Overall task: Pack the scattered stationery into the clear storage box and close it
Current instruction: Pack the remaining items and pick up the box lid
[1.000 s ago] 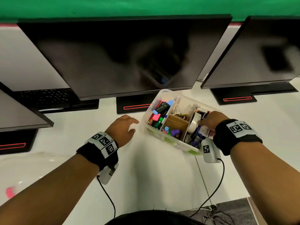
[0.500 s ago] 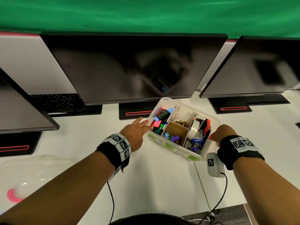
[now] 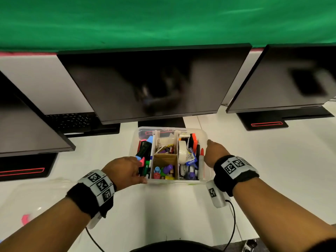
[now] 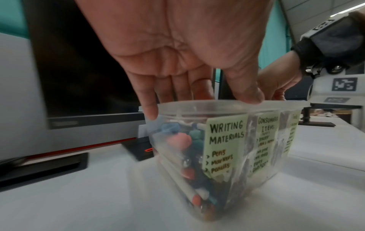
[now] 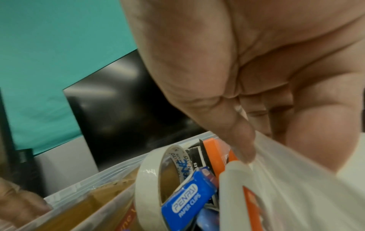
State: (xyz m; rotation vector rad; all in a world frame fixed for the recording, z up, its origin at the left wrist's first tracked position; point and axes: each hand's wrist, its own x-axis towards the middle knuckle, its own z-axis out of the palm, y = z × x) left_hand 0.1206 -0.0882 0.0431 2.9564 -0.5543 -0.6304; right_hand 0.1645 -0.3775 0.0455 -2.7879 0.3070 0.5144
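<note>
The clear storage box (image 3: 163, 128) stands lidless on the white desk, square to me, below the middle monitor. Its three sections hold markers (image 3: 144, 151), small items and a tape roll (image 3: 182, 151). My left hand (image 3: 139, 169) grips the box's left end (image 4: 217, 156), fingers (image 4: 150, 109) over the side rim and thumb on the front rim. My right hand (image 3: 209, 148) grips the right wall (image 5: 286, 179), thumb (image 5: 237, 140) inside beside the tape roll (image 5: 150, 179) and a blue paper-clip box (image 5: 187, 195). Green labels (image 4: 225, 145) cover the front wall.
Three dark monitors stand behind the box, the middle one (image 3: 154, 84) right over it, with black stands (image 3: 263, 122) on the desk. A faint clear shape (image 3: 36, 193) with a pink piece (image 3: 26, 219), perhaps the lid, lies at the left. Wrist-camera cables hang over the near desk edge.
The box has turned from a diagonal to square with the desk. My left hand left the table and took the left end; my right hand shifted from inside the box onto the right wall.
</note>
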